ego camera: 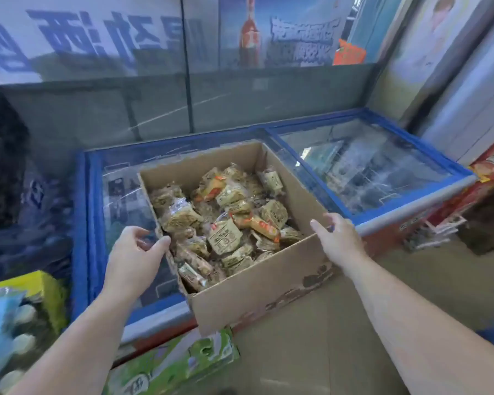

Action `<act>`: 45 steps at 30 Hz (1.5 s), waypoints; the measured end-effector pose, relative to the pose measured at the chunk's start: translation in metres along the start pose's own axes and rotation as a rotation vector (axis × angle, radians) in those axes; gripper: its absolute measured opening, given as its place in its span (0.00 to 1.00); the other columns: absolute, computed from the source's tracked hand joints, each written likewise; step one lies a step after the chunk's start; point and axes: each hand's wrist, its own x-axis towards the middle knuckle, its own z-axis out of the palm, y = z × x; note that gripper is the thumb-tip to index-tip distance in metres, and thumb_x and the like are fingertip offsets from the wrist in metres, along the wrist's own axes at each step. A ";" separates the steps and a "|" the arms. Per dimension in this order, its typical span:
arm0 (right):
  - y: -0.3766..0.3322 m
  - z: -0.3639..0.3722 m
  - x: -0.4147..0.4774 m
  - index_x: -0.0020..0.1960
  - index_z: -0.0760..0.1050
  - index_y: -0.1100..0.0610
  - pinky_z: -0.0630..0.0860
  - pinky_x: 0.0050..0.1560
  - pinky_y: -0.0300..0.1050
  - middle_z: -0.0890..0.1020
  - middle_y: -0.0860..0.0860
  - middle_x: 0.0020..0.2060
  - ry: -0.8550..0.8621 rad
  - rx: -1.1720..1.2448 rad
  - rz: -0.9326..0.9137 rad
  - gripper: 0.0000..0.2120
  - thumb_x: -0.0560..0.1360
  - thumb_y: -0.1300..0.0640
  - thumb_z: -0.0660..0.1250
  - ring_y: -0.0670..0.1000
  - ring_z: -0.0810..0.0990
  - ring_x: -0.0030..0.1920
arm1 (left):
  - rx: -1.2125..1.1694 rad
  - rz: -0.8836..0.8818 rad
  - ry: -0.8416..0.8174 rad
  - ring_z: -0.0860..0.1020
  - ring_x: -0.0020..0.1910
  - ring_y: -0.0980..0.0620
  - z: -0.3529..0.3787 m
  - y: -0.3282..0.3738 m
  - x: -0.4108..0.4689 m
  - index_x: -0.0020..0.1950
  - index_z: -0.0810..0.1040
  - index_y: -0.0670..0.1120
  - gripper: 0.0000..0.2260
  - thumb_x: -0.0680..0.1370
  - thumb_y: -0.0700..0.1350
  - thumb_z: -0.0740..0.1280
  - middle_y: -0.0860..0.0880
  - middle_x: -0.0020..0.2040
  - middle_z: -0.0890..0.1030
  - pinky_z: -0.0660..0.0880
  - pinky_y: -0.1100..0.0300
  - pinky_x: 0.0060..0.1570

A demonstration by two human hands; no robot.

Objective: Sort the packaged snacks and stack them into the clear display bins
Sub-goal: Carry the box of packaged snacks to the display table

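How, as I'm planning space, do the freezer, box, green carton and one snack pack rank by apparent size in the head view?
1. freezer
2. box
3. green carton, though it's nearer the camera and partly hidden, so unsure
4. snack pack

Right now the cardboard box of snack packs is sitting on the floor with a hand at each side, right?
Not the floor. The head view shows the cardboard box of snack packs resting on the glass-topped freezer, with the left hand and right hand at its sides.
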 end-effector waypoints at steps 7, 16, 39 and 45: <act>-0.020 0.031 0.053 0.82 0.51 0.57 0.68 0.68 0.61 0.63 0.57 0.78 -0.009 -0.337 0.070 0.38 0.81 0.40 0.61 0.61 0.66 0.75 | 0.132 -0.235 -0.324 0.84 0.40 0.43 0.023 0.001 0.018 0.50 0.80 0.46 0.15 0.77 0.58 0.66 0.45 0.41 0.85 0.83 0.44 0.44; -0.007 0.017 0.106 0.73 0.71 0.58 0.71 0.46 0.50 0.77 0.57 0.67 -0.128 -0.436 0.032 0.27 0.82 0.41 0.63 0.60 0.77 0.63 | 0.223 -0.206 -0.181 0.74 0.31 0.44 0.038 0.010 0.035 0.36 0.72 0.39 0.08 0.76 0.37 0.64 0.42 0.34 0.79 0.65 0.56 0.30; 0.386 -0.268 0.201 0.28 0.64 0.58 0.55 0.27 0.46 0.71 0.53 0.24 0.334 -0.060 0.266 0.26 0.78 0.49 0.71 0.53 0.68 0.28 | 0.373 0.341 -0.417 0.79 0.25 0.41 0.384 0.385 -0.034 0.32 0.78 0.45 0.10 0.73 0.36 0.65 0.48 0.25 0.80 0.76 0.54 0.26; 0.499 -0.340 0.213 0.28 0.59 0.56 0.58 0.30 0.50 0.66 0.52 0.23 0.431 -0.091 0.473 0.28 0.77 0.49 0.72 0.59 0.67 0.30 | 0.386 0.460 -0.597 0.76 0.24 0.44 0.528 0.492 -0.060 0.31 0.76 0.43 0.10 0.72 0.34 0.66 0.48 0.24 0.78 0.72 0.59 0.27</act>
